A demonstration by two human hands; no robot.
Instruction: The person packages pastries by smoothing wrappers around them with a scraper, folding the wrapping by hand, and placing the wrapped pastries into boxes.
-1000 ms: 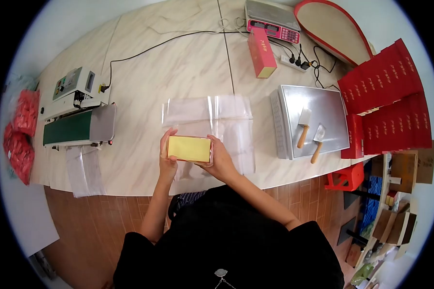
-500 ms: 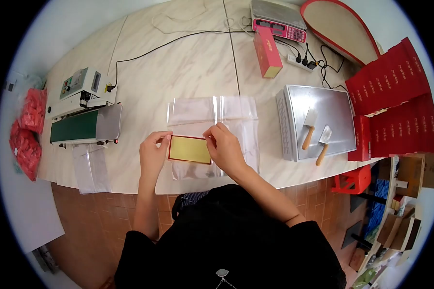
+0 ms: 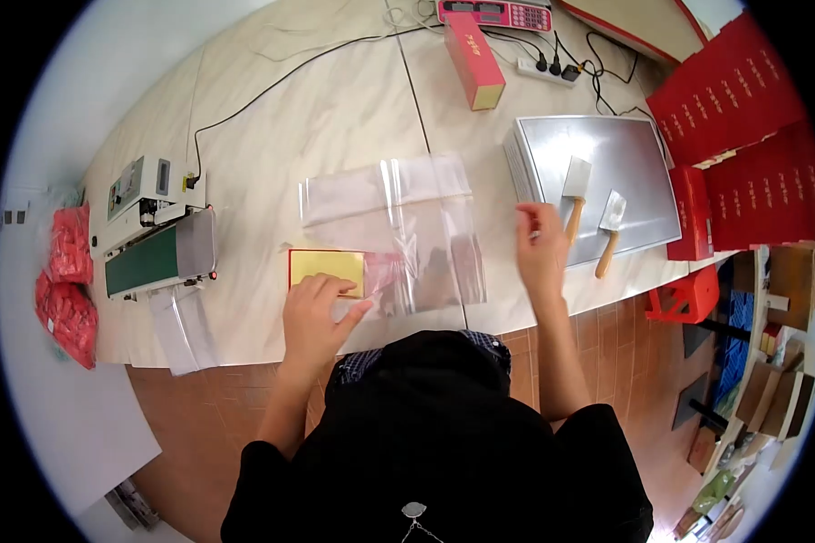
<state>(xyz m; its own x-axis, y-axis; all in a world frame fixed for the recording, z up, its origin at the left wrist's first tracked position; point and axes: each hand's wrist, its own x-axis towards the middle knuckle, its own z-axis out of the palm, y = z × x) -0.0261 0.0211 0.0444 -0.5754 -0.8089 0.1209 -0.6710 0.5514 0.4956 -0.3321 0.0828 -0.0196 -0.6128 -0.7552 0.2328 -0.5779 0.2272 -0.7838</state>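
A flat red-edged box (image 3: 301, 261) with a yellow face lies near the table's front edge. My left hand (image 3: 315, 317) rests on its lower part, fingers over the face and thumb stretched to the right. Right of the yellow face is a pinkish, see-through patch (image 3: 382, 271), bordering clear plastic bags (image 3: 430, 195) spread on the table. My right hand (image 3: 541, 249) is raised off to the right, fingers loosely bent and apart, with nothing plainly in them. It is beside the wooden handle of a scraper (image 3: 576, 178). A second scraper (image 3: 612, 213) lies farther right.
Both scrapers lie on a silver metal case (image 3: 643, 149). A belt sealing machine (image 3: 149, 235) stands at left, with a plastic bag (image 3: 183, 335) below it. Farther back are a red box (image 3: 473, 59), pink scale (image 3: 493, 14) and power strip (image 3: 548, 71). Red boxes (image 3: 761, 181) stack at right.
My right hand has let go of the box and swung right to the metal case. The left hand has moved from the box's edge onto its face. The view has shifted slightly.
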